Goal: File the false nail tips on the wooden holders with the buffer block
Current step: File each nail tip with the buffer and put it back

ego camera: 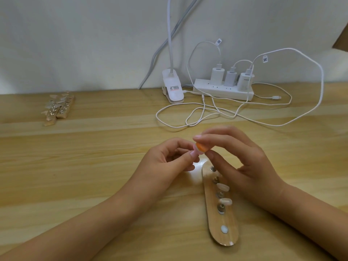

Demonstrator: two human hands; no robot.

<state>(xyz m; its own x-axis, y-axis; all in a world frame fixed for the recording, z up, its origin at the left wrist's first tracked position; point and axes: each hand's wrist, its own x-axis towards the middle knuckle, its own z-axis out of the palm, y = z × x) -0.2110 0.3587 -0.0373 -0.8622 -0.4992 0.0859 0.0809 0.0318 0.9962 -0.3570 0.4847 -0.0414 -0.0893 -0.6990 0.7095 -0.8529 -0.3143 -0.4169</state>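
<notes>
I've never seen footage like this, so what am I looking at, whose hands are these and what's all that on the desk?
This is one picture from a camera worn on a person's head, looking down at their two bare hands; there is no machine. The left hand pinches a small pale piece, apparently a false nail tip. The right hand pinches an orange buffer block, seemingly against it. Below them a wooden holder with metal pegs lies on the table; two pegs carry nail tips. Far left are more holders; at the back stand a clip lamp, a power strip and white cables.
</notes>
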